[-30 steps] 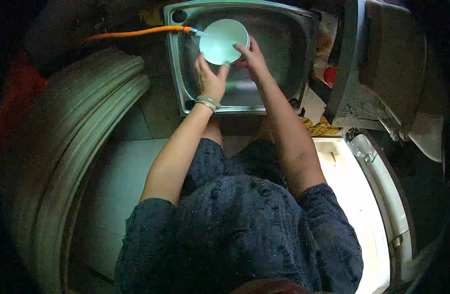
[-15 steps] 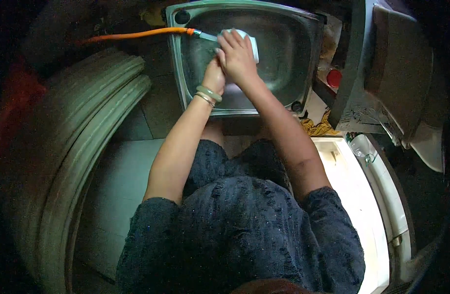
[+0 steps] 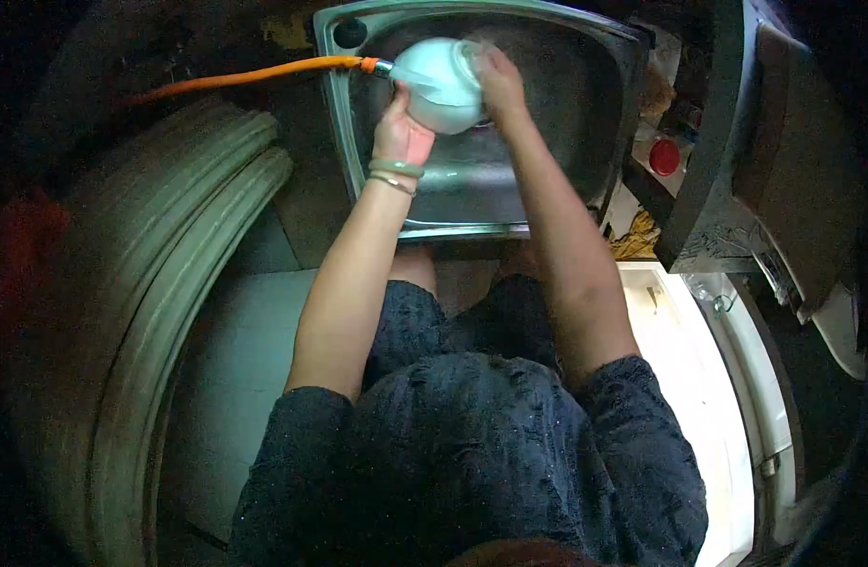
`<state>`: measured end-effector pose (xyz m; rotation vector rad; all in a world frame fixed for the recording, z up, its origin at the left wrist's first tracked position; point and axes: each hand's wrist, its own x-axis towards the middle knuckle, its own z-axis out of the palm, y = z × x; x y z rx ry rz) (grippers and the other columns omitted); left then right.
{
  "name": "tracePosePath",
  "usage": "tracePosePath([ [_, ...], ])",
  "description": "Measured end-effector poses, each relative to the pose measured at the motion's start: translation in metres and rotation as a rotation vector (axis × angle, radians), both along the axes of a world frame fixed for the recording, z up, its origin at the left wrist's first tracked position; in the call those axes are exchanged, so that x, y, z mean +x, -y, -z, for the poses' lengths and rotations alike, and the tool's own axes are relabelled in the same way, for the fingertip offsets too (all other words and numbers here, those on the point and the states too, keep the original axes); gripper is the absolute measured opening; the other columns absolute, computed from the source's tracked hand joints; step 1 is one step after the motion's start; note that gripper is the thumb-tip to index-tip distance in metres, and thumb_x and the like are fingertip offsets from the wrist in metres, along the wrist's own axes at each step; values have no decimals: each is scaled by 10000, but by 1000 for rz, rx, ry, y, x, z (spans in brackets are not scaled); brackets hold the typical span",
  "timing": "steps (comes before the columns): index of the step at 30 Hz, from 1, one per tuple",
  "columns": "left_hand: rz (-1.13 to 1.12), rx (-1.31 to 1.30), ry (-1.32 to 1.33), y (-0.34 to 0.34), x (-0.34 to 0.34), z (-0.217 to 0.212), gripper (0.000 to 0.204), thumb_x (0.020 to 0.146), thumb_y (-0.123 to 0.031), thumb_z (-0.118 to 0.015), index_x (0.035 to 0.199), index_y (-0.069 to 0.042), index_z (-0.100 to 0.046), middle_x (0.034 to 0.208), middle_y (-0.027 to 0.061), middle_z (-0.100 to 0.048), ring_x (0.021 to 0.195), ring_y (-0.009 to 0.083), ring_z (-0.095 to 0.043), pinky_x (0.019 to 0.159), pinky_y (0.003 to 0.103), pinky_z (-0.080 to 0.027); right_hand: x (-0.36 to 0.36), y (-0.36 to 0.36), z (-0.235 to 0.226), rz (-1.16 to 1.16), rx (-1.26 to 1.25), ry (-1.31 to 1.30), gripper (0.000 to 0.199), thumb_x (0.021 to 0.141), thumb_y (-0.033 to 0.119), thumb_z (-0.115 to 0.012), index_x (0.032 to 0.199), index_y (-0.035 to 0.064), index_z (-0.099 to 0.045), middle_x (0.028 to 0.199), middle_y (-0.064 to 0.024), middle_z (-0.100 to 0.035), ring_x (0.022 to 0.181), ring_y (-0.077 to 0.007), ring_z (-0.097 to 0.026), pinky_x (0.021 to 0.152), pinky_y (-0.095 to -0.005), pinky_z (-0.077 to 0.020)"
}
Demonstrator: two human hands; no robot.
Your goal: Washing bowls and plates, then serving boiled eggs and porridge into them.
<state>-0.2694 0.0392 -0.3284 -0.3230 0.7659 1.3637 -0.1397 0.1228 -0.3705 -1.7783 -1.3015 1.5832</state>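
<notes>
A white, rounded bowl (image 3: 432, 102) is held up over the metal sink (image 3: 462, 210), its outer side and round foot facing me. My left hand (image 3: 401, 132) grips its lower left part, thumb up along the side; the other fingers are hidden behind it. On the left wrist are a pale green bangle and a thin metal one. At the bowl's right, beside the foot, my right hand (image 3: 503, 85) touches it, its fingertips smeared by motion. From an orange hose (image 3: 292, 66) with a metal end, water runs onto the bowl from the left.
A round black drain fitting (image 3: 350, 34) sits at the sink's far left corner. Right of the sink lie a red lid (image 3: 663, 157) and a yellow patterned cloth (image 3: 638, 236). Stacked pale curved boards (image 3: 184, 213) stand at left; a white basin-like surface (image 3: 684, 378) is at right.
The bowl has come up from the sink and turned, so its outside and foot now show. My right hand has shifted right, off the left hand, to the bowl's foot.
</notes>
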Motion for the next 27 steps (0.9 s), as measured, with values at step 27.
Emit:
tracePosePath([
  [27, 186, -192, -264, -32, 4, 33, 437, 861, -385, -515, 1115, -31, -521, 1068, 84, -580, 1000, 206, -536, 876, 329, -410, 29, 32, -50, 885, -435, -524, 377, 907, 296, -475, 1063, -44, -514, 958, -133, -596, 851, -238, -594, 710, -372, -501],
])
